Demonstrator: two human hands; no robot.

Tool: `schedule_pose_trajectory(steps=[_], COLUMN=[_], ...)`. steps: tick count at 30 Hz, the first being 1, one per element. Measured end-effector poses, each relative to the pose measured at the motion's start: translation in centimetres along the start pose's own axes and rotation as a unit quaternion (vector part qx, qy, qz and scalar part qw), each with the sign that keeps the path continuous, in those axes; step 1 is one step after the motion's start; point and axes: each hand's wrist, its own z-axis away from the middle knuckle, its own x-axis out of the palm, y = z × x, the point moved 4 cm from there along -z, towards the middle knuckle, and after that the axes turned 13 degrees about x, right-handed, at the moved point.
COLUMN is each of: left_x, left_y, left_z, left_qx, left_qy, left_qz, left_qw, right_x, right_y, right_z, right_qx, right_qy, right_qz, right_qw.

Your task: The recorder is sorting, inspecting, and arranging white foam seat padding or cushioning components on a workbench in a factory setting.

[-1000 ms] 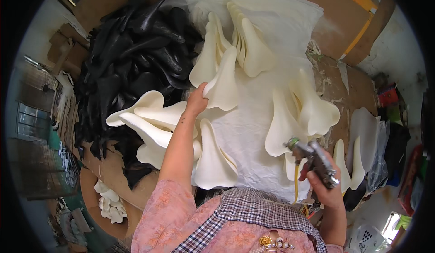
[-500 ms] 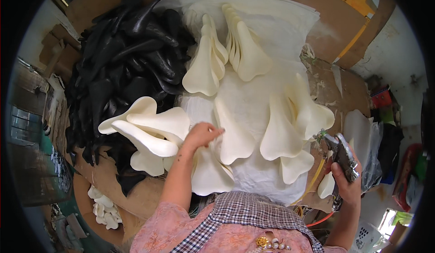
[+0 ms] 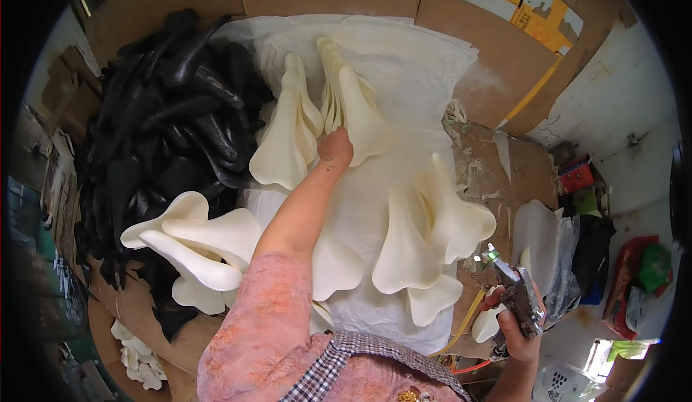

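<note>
My left hand point(image 3: 336, 148) reaches across the white sheet point(image 3: 425, 143) to the far rows of cream saddle-shaped pads. It looks closed at the lower edge of a cream saddle pad point(image 3: 359, 117) in the right-hand row; the fingertips are hidden. Another row of pads point(image 3: 280, 143) stands just left of it. Under my left forearm another pad point(image 3: 335, 265) is partly covered. On the right, my right hand point(image 3: 520, 333) grips a metal spray gun point(image 3: 517, 294), its nozzle toward several cream pads point(image 3: 411, 247) on the sheet's right side.
A large heap of black saddle-shaped pieces point(image 3: 166, 106) fills the left, with loose cream pads point(image 3: 198, 254) on its near edge. Cardboard point(image 3: 331, 2) walls the back. A red hose point(image 3: 472, 367) runs below the spray gun. More cream pieces point(image 3: 137, 355) lie at the lower left.
My left hand has moved from the nearer pads forward to the far row. My right hand still holds the spray gun. The whole view has shifted slightly.
</note>
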Motion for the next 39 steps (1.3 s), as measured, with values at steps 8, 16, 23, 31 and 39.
schedule_pose_trajectory(steps=[8, 16, 23, 31, 39], left_x=[-12.8, -12.8, -16.1, -7.4, -11.0], left_y=[3.8, -6.0, -15.6, -19.6, -15.9], left_z=[16.9, 26.7, 11.0, 2.6, 5.2], left_qx=[0.073, -0.078, -0.148, -0.114, -0.017], left_qy=[-0.122, -0.075, 0.223, -0.017, 0.038], left_qz=[0.150, 0.290, 0.261, -0.011, -0.072], left_qw=[0.978, 0.951, 0.927, 0.993, 0.997], right_x=[0.9, 8.6, 9.4, 8.6, 2.4], right_y=[0.4, -0.3, -5.1, -2.7, -2.4], right_z=[-2.5, -4.6, -4.5, -3.6, -5.3], right_qx=[-0.005, 0.035, -0.028, 0.026, 0.041], right_qy=[-0.064, -0.195, -0.027, -0.193, 0.011], right_qz=[0.014, 0.106, -0.022, 0.128, 0.066], right_qw=[0.998, 0.974, 0.999, 0.972, 0.997])
